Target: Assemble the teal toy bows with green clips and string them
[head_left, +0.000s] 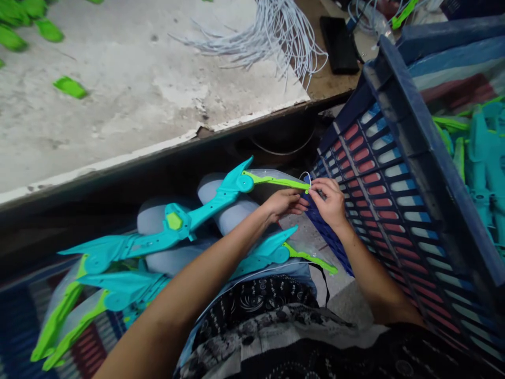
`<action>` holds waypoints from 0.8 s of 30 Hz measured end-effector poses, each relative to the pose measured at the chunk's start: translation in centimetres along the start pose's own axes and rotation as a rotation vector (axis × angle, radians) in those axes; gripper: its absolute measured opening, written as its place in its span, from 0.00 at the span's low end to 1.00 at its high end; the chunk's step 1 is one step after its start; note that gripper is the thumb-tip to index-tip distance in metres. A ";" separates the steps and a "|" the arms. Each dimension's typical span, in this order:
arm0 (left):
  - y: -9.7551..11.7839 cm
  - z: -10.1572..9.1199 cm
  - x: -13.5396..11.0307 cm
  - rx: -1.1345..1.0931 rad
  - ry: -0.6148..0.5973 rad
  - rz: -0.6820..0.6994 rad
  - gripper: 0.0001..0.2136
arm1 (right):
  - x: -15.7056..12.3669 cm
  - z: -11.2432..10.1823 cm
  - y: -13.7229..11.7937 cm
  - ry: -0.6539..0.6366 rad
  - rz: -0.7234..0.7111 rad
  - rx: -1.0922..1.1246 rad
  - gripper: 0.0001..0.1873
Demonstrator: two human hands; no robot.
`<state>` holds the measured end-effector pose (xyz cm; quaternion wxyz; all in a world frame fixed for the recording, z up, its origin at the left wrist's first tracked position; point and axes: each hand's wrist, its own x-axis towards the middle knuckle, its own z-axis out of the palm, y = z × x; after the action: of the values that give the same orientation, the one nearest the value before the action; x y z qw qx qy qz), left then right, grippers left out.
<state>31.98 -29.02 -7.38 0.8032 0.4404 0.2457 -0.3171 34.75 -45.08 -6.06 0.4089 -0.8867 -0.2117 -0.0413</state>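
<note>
A teal toy bow with bright green limb ends lies slantwise across my lap. Its right-hand green limb reaches up to my fingers. My right hand pinches a thin white cord, which makes a small loop at the limb's tip. Just below that tip, my left hand has its fingers curled together against the limb; their exact grip is partly hidden. Nearer my body lies a second toy bow of the same colours, partly covered by my left forearm.
At my right a dark blue slatted crate stands tilted beside my arm, with teal and green parts beyond its rim. The worn white tabletop ahead carries a bundle of white cords, loose green pieces and a black phone-like object.
</note>
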 end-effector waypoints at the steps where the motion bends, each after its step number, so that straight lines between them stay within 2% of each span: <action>1: -0.1 0.3 0.3 -0.039 -0.038 0.001 0.06 | 0.0 0.1 0.1 -0.011 -0.009 0.007 0.05; 4: -0.2 0.9 1.0 -0.081 -0.076 0.022 0.05 | 0.0 0.6 0.7 -0.035 -0.006 0.040 0.05; 7: -0.1 1.0 0.9 0.048 -0.010 0.030 0.09 | -0.3 0.9 1.2 -0.072 0.006 0.044 0.06; 9: 0.3 0.4 0.0 0.211 0.069 0.067 0.11 | -0.6 1.0 1.4 -0.083 0.007 0.042 0.09; 11: 0.9 -1.2 -2.2 0.349 0.134 0.134 0.11 | -0.8 1.1 1.7 -0.069 0.014 0.063 0.16; 13: 1.8 -3.9 -5.8 0.368 0.176 0.218 0.07 | -0.9 1.1 1.8 -0.046 0.020 0.089 0.23; 15: 2.7 -7.3 -10.4 0.210 0.235 0.325 0.05 | -0.8 1.2 1.8 -0.034 0.025 0.094 0.28; 17: 3.5 -10.4 -15.7 -0.047 0.389 0.447 0.06 | -0.6 1.3 1.8 -0.029 0.026 0.074 0.29; 19: 3.8 -12.7 -20.7 -0.177 0.609 0.571 0.08 | -0.3 1.3 1.9 -0.034 0.014 0.040 0.30; 21: 3.2 -13.8 -24.9 -0.231 0.772 0.724 0.12 | -0.1 1.4 2.1 -0.050 -0.021 -0.006 0.30; 24: 1.3 -14.1 -28.7 -0.276 0.872 0.877 0.16 | 0.1 1.1 2.3 -0.067 -0.081 -0.106 0.29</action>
<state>11.86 -7.90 5.75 0.7339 0.4810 0.3860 0.2847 35.67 -45.55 -8.44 0.3520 -0.8987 -0.2585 -0.0391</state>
